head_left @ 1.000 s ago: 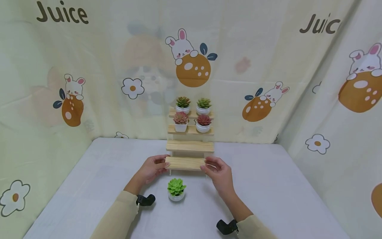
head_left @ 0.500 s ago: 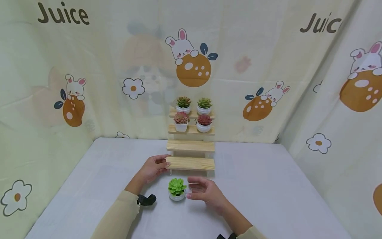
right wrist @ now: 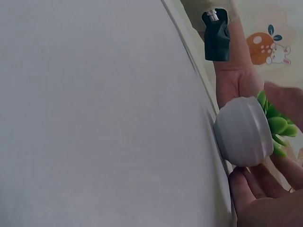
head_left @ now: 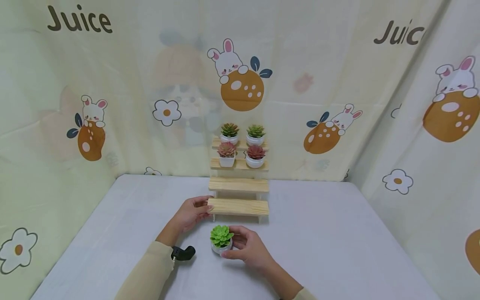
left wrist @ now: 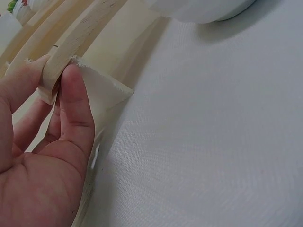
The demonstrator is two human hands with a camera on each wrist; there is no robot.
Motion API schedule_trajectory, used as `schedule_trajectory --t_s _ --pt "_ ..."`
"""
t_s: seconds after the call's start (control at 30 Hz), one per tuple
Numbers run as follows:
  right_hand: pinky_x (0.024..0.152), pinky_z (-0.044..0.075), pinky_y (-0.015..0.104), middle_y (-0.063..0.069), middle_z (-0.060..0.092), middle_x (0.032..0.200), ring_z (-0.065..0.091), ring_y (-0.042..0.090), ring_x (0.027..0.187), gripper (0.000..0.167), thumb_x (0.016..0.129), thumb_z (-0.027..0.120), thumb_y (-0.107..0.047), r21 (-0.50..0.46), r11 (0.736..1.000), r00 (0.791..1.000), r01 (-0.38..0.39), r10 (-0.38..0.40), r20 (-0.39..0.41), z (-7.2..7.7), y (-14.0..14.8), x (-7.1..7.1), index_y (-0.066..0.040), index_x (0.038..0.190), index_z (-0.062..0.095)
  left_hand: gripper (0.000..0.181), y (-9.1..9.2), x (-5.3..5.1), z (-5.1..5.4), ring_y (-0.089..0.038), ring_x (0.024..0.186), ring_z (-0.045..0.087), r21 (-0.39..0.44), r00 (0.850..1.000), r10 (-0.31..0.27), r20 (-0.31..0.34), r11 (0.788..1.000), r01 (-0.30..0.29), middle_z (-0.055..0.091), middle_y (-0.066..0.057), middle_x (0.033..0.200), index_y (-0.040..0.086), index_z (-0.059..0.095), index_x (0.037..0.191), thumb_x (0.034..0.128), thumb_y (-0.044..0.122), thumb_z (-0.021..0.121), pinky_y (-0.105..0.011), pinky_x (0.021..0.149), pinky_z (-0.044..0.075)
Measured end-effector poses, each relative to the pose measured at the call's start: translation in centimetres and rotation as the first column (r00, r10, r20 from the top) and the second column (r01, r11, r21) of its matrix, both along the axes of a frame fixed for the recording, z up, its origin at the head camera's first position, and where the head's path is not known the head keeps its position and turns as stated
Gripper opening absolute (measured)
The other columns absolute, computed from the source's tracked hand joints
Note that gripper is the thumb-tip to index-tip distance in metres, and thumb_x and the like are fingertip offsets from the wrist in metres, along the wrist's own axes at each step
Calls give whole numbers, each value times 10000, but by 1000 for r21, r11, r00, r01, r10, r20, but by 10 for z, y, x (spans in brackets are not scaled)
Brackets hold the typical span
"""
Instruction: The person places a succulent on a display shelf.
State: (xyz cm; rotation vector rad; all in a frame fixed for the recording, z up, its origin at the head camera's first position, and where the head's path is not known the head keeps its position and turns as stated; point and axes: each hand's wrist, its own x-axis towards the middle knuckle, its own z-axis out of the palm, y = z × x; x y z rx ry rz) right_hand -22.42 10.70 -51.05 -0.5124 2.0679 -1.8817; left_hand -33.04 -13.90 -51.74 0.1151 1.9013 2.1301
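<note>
A bright green succulent in a white pot stands on the table in front of a stepped wooden plant stand. Curled round the right side of that pot is my right hand, its thumb at the front and its fingers behind. Seen from the right wrist, the pot lies between the blurred thumb and the fingers, base still on the cloth. My left hand pinches the left end of the stand's lowest step. The left wrist view shows thumb and index finger on the step's end.
Two green succulents occupy the top step, and two reddish ones the step below. A white cloth covers the table. Behind it hangs a printed curtain.
My right hand has let go of the stand's right end and moved down and left to the green succulent's pot. The left hand has stayed on the lowest step.
</note>
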Motion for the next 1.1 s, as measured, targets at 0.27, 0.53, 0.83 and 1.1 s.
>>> schedule_trajectory --t_s 0.27,0.53,0.83,1.1 --pt "1004 553 267 230 638 1327 643 305 1239 708 768 900 -68 34 999 999 34 -33 -42 -2 -11 -1 80 1368 554 512 1 4 1 -128 917 673 33 1000 -7 -5 999 7 654 -84 1120 -85 472 1470 987 -15 627 -235 785 608" --pt "920 569 223 180 703 1228 693 194 1102 659 754 891 -24 76 994 996 73 -70 -50 0 -19 -1 68 1330 584 527 0 5 2 -129 923 674 37 1000 -18 -3 999 18 653 -85 1121 -85 462 1477 984 -14 631 -234 793 607" --pt "907 589 268 167 716 1198 704 199 1062 637 747 894 -22 100 990 993 97 -90 -70 2 -21 0 53 1311 606 524 0 3 1 -131 930 675 34 1000 -18 1 999 18 648 -91 1131 -79 462 1481 988 -11 628 -232 797 607" --pt "902 590 266 169 718 1193 704 191 1052 623 748 896 -27 105 989 992 108 -100 -78 4 -22 1 50 1301 619 520 0 3 1 -130 926 673 30 1000 -10 -6 999 11 648 -85 1116 -79 472 1474 984 -12 632 -237 794 608"
